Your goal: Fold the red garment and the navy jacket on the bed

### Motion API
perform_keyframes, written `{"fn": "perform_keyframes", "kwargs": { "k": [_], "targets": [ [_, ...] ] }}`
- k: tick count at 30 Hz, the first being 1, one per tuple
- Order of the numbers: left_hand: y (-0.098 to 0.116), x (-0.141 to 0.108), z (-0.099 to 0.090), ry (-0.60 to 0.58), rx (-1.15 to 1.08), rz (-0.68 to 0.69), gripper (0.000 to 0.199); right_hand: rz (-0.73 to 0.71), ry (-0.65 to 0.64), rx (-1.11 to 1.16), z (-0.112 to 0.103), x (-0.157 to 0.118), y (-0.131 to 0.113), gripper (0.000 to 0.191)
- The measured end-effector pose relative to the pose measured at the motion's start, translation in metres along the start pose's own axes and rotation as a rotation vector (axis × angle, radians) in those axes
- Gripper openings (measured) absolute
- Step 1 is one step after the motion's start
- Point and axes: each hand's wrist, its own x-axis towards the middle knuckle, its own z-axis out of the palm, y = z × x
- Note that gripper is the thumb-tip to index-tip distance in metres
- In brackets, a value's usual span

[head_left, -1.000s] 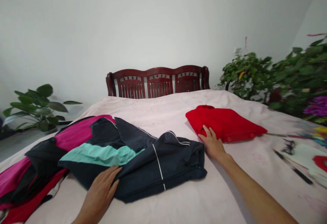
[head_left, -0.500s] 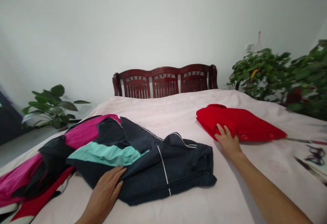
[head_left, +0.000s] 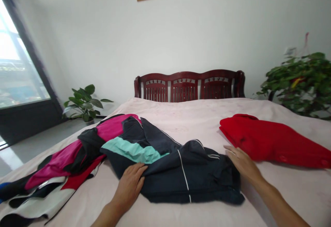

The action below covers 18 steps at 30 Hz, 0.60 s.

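A navy jacket [head_left: 165, 175] with a mint-green panel and white piping lies partly folded on the pink bedsheet [head_left: 181, 215]. My left hand [head_left: 131, 185] rests flat on its near left part, just below the mint panel, with fingers stretched out. At the jacket's right end is my right hand [head_left: 243, 165], open, its fingers extended beside the dark collar; I cannot tell whether they touch it. A folded red garment [head_left: 274, 140] with buttons lies just beyond my right hand, apart from it.
A heap of magenta, black, red and white clothes [head_left: 85, 154] lies on the left, against the jacket. Behind the bed stands a dark red wooden headboard [head_left: 183, 87]. Leafy plants [head_left: 85, 102] grow at the left and right, and a glass door [head_left: 23, 68] is at far left.
My right hand has left the red garment and come over to the jacket's collar end. My left hand stays on the jacket. The view has turned left, bringing the glass door into sight.
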Motion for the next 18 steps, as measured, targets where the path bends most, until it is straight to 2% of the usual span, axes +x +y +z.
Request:
{"fn": "perform_keyframes", "kwargs": {
  "k": [2,3,5,6,9,10,12,15,18],
  "targets": [
    [0.001,0.000,0.000,-0.004,-0.009,-0.009,0.038,-0.017,-0.103,0.190,0.004,-0.011,-0.026,0.063],
    [0.001,0.000,0.000,-0.006,-0.012,-0.011,0.038,-0.001,-0.144,0.183,0.007,-0.017,-0.041,0.070],
    [0.001,0.001,0.000,-0.008,-0.018,-0.011,0.038,-0.001,-0.160,0.002,0.013,-0.029,-0.069,0.080],
    [0.001,0.001,0.000,-0.004,-0.019,-0.010,0.038,-0.042,-0.150,-0.111,0.016,-0.035,-0.082,0.076],
    [0.002,0.002,-0.001,0.029,-0.029,0.011,0.037,-0.221,-0.152,-0.319,0.018,-0.045,-0.103,0.041],
    [0.002,0.001,-0.002,0.048,-0.031,0.020,0.036,-0.242,-0.160,-0.339,0.015,-0.046,-0.102,0.034],
    [-0.001,-0.003,-0.007,0.100,-0.029,0.040,0.036,-0.206,-0.153,-0.345,0.007,-0.044,-0.090,0.034],
    [-0.014,-0.012,-0.018,0.201,0.010,0.075,0.037,-0.045,-0.086,-0.323,-0.009,-0.039,-0.053,0.040],
    [-0.037,-0.016,-0.032,0.266,0.085,0.101,0.036,0.146,-0.025,-0.275,-0.020,-0.038,-0.018,0.045]
  ]
}}
